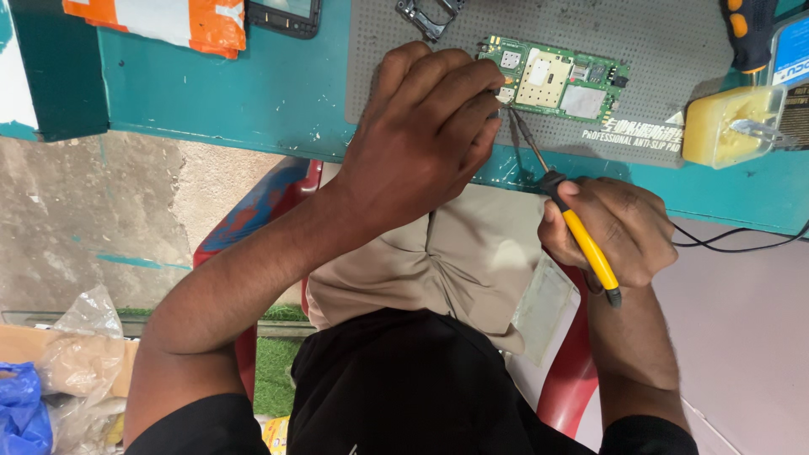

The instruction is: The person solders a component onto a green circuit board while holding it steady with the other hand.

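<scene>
You are gripping a soldering iron (581, 238) in your right hand (611, 232), its tip touching the circuit board (556, 82) on the grey mat (396, 50) on the tabletop (253, 93). Your left hand (421, 139) is pinching closed at the board's left edge; soldering looks under way, not finished.

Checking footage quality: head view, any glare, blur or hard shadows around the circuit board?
Head view: even daylight, soft shadows only; circuit board sharp, no glare; left hand covers its left end; soldering iron in the right hand sharp; slight wide-angle bend at the edges.
</scene>
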